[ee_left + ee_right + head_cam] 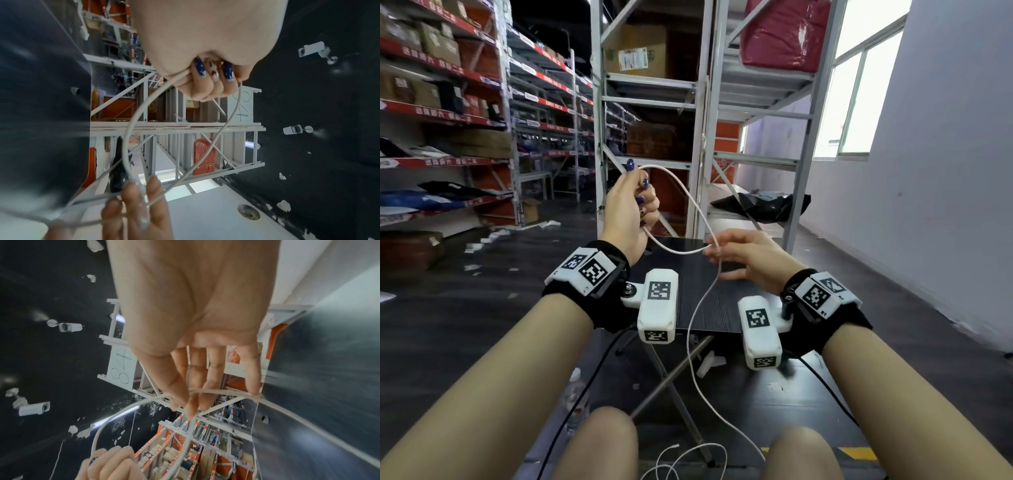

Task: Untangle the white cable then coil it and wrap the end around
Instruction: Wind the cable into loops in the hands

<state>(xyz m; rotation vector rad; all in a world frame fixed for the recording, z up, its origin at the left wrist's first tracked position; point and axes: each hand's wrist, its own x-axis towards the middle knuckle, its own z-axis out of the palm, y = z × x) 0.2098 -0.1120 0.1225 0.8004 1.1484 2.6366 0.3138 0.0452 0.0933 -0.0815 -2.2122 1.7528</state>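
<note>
My left hand is raised in a fist and grips the white cable. Two strands run from it to my right hand, forming a loop between the hands. The upper strand arcs over from the top of the fist. The right hand pinches the cable at its fingertips above the black table. From there the cable hangs past the table edge and ends in loose loops on the floor. In the left wrist view the fist clamps the cable. The right wrist view shows the fingertips on the cable.
A small black folding table stands just before my knees. A grey metal rack rises right behind it, with warehouse shelving to the left and a white wall to the right. A plastic bottle and paper scraps lie on the dark floor.
</note>
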